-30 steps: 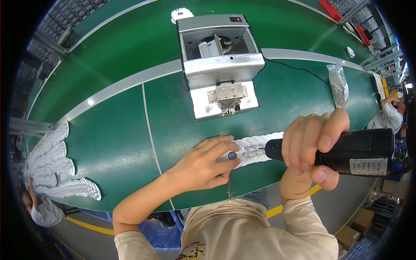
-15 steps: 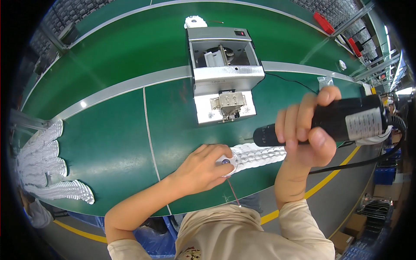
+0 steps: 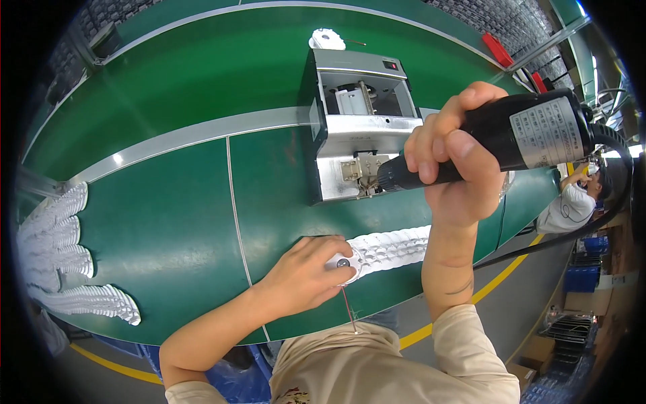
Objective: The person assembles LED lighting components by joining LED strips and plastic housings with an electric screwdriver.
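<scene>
My right hand (image 3: 461, 151) is wrapped round a black electric screwdriver (image 3: 531, 135) with a pale label and a cord at its rear. The driver's nose points left at the front of a silver and black screw feeder (image 3: 367, 128); its tip meets the feeder's small metal block (image 3: 363, 167) in the picture, and contact cannot be made out. Below, my left hand (image 3: 303, 276) grips a round white part with a dark lens-like centre (image 3: 343, 263) on the bench. A thin reddish wire (image 3: 348, 308) runs from that part toward me. Right of it lies a row of nested white parts (image 3: 393, 253).
Stacked white parts (image 3: 57, 242) lie at the bench's left end. Behind the feeder sits another white round part (image 3: 328, 38) with a wire. A metal strip (image 3: 188, 149) crosses the green bench (image 3: 161, 236). A co-worker (image 3: 572, 202) is at the far right, near boxes.
My right hand has carried the screwdriver up and left, from near the white parts to the feeder's front. My left hand keeps its grip on the round white part. The view has shifted slightly.
</scene>
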The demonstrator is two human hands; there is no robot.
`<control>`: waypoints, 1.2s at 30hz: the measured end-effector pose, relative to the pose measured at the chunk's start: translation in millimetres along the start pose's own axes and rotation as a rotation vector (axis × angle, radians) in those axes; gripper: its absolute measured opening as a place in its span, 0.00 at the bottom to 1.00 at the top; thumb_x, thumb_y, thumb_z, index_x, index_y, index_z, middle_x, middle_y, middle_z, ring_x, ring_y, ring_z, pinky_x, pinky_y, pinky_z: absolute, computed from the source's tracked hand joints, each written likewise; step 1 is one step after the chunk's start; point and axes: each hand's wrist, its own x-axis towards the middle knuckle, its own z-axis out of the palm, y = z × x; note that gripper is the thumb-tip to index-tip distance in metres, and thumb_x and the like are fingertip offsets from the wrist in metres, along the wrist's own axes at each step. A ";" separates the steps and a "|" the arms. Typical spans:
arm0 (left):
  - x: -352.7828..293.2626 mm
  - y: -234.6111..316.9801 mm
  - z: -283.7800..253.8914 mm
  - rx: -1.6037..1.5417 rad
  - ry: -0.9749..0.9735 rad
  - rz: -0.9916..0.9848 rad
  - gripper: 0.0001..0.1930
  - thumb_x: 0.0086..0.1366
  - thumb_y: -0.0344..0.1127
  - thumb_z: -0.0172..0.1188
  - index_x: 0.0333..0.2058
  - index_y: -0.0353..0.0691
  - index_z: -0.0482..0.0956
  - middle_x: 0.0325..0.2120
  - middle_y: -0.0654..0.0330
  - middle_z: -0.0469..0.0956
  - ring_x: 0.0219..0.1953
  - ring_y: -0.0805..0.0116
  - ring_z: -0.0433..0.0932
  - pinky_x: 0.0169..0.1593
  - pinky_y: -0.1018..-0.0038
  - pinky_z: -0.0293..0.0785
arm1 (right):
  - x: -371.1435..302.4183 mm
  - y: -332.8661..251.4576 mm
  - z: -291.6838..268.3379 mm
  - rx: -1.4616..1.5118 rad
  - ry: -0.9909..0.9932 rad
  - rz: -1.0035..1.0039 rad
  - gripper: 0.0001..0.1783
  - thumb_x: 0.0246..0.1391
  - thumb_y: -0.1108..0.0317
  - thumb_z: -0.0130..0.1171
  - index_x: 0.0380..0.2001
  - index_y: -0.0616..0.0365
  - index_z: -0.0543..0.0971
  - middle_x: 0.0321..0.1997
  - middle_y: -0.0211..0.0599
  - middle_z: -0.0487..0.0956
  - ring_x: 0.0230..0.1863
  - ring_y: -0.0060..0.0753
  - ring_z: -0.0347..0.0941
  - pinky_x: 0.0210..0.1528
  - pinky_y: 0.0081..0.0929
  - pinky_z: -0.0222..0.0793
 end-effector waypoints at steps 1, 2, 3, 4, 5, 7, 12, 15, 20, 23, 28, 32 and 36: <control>0.3 0.3 0.1 -0.008 0.008 0.005 0.17 0.42 0.30 0.67 0.35 0.45 0.77 0.43 0.60 0.69 0.49 0.60 0.71 0.46 0.66 0.68 | 0.4 0.7 1.2 -0.013 0.006 0.027 0.19 0.43 0.72 0.48 0.43 0.60 0.64 0.19 0.33 0.65 0.11 0.23 0.59 0.18 0.26 0.61; 0.5 0.3 0.4 -0.017 0.015 0.011 0.16 0.43 0.29 0.66 0.34 0.44 0.75 0.42 0.61 0.69 0.48 0.60 0.70 0.46 0.66 0.68 | 1.6 2.7 2.1 -0.015 0.003 0.029 0.19 0.43 0.72 0.48 0.43 0.60 0.64 0.19 0.33 0.65 0.11 0.23 0.59 0.18 0.26 0.61; 0.8 -0.1 0.7 -0.019 0.017 0.010 0.16 0.43 0.29 0.66 0.34 0.44 0.75 0.42 0.61 0.69 0.48 0.60 0.70 0.46 0.66 0.68 | 3.6 5.6 2.5 -0.057 -0.013 0.055 0.19 0.43 0.72 0.48 0.42 0.60 0.64 0.19 0.34 0.65 0.11 0.23 0.59 0.17 0.27 0.61; 0.7 -0.3 1.0 -0.021 0.016 0.012 0.16 0.43 0.29 0.66 0.34 0.44 0.75 0.42 0.61 0.69 0.48 0.60 0.70 0.46 0.66 0.68 | 5.7 8.3 2.6 -0.100 -0.029 0.082 0.18 0.42 0.73 0.48 0.41 0.60 0.64 0.18 0.34 0.65 0.10 0.23 0.58 0.17 0.27 0.61; 0.6 -0.4 1.2 -0.022 0.015 0.014 0.16 0.43 0.29 0.66 0.34 0.44 0.75 0.42 0.61 0.69 0.48 0.60 0.70 0.45 0.66 0.68 | 8.6 10.3 2.1 -0.067 -0.055 0.097 0.17 0.42 0.74 0.48 0.39 0.60 0.64 0.17 0.35 0.65 0.09 0.23 0.58 0.16 0.26 0.61; -0.9 -1.6 2.2 -0.025 0.013 0.011 0.17 0.43 0.29 0.67 0.35 0.45 0.77 0.43 0.61 0.69 0.49 0.60 0.71 0.45 0.66 0.68 | 10.3 11.1 3.6 -0.057 -0.067 0.104 0.17 0.41 0.74 0.49 0.39 0.60 0.64 0.17 0.35 0.65 0.09 0.23 0.57 0.16 0.26 0.61; -4.7 -5.3 5.0 -0.042 0.036 0.004 0.17 0.42 0.30 0.68 0.35 0.45 0.79 0.43 0.60 0.70 0.50 0.59 0.71 0.46 0.65 0.68 | -7.2 7.4 1.0 0.088 -0.063 0.090 0.20 0.41 0.73 0.50 0.41 0.60 0.63 0.17 0.31 0.63 0.09 0.22 0.57 0.15 0.24 0.59; -5.8 -5.6 6.8 -0.045 0.066 0.017 0.17 0.43 0.30 0.67 0.35 0.45 0.79 0.43 0.60 0.70 0.50 0.59 0.71 0.47 0.65 0.68 | -32.7 -4.7 -2.0 0.203 -0.099 0.070 0.20 0.44 0.72 0.52 0.42 0.58 0.62 0.18 0.31 0.65 0.10 0.22 0.58 0.15 0.24 0.60; -2.9 -4.2 4.1 -0.060 0.094 0.024 0.11 0.45 0.29 0.64 0.31 0.43 0.78 0.42 0.61 0.70 0.47 0.61 0.71 0.45 0.67 0.68 | -58.3 -14.5 -7.0 0.256 -0.251 0.066 0.20 0.44 0.75 0.54 0.41 0.56 0.61 0.19 0.31 0.68 0.11 0.24 0.63 0.14 0.22 0.63; -5.3 -5.5 5.0 -0.069 0.061 0.009 0.15 0.45 0.30 0.66 0.35 0.44 0.80 0.43 0.60 0.70 0.50 0.58 0.71 0.48 0.64 0.68 | -66.0 -8.5 -3.6 0.245 -0.233 0.101 0.20 0.43 0.76 0.53 0.40 0.57 0.60 0.19 0.31 0.67 0.11 0.23 0.63 0.15 0.23 0.64; -5.6 -4.8 4.5 -0.076 0.063 0.001 0.14 0.45 0.30 0.65 0.35 0.44 0.80 0.43 0.60 0.71 0.50 0.57 0.71 0.48 0.64 0.68 | -69.1 -3.9 -2.7 0.263 -0.224 0.149 0.19 0.42 0.76 0.52 0.39 0.58 0.60 0.19 0.31 0.67 0.12 0.23 0.63 0.17 0.24 0.64; -6.1 -5.6 3.8 -0.084 0.051 -0.001 0.14 0.45 0.30 0.65 0.35 0.45 0.80 0.44 0.60 0.71 0.50 0.57 0.71 0.48 0.64 0.68 | -71.7 0.2 -0.2 0.232 -0.237 0.185 0.19 0.42 0.77 0.52 0.39 0.58 0.60 0.19 0.32 0.67 0.12 0.24 0.63 0.17 0.24 0.64; -4.2 -2.6 2.6 -0.081 0.084 0.001 0.11 0.45 0.30 0.62 0.31 0.43 0.78 0.42 0.61 0.70 0.48 0.62 0.71 0.48 0.67 0.67 | -71.9 -2.2 0.1 0.204 -0.271 0.193 0.19 0.41 0.78 0.53 0.39 0.58 0.61 0.20 0.33 0.67 0.13 0.25 0.64 0.17 0.25 0.65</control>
